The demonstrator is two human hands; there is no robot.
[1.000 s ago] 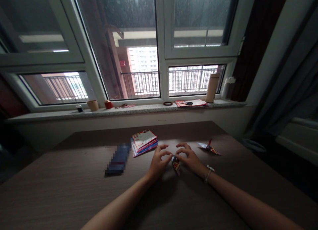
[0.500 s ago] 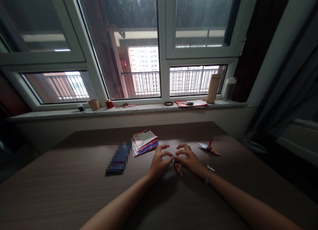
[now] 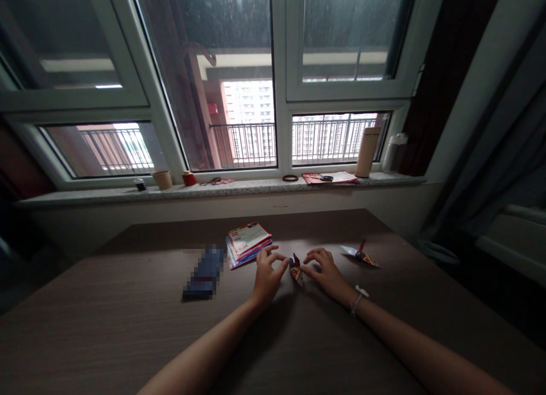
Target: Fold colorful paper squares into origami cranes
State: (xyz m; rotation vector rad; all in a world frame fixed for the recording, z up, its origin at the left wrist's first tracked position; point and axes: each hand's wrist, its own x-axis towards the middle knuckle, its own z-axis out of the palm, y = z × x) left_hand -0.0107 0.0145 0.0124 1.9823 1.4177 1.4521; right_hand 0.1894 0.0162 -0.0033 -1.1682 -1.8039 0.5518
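A small folded paper crane [image 3: 296,273], printed in red and yellow, is between my hands just above or on the table; I cannot tell which. A dark red point sticks up from it. My left hand [image 3: 268,278] has thumb and index finger closed at its left edge. My right hand [image 3: 327,271], with a pale band on the wrist, has its thumb and index finger at the right edge, the other fingers loosely curled. A second paper crane [image 3: 360,255], with a white wing and a red point, lies to the right of my right hand.
A stack of printed paper [image 3: 249,241] lies behind my left hand, with a dark blurred-out flat object [image 3: 203,275] to its left. On the windowsill [image 3: 256,186] stand a paper cup [image 3: 162,180], a red spool [image 3: 188,178], scissors [image 3: 326,178] on papers and a tan bottle [image 3: 367,152].
My hands have moved apart, the left one shifting left. The paper crane now shows between them, moved slightly left and turned, with its red point upright.
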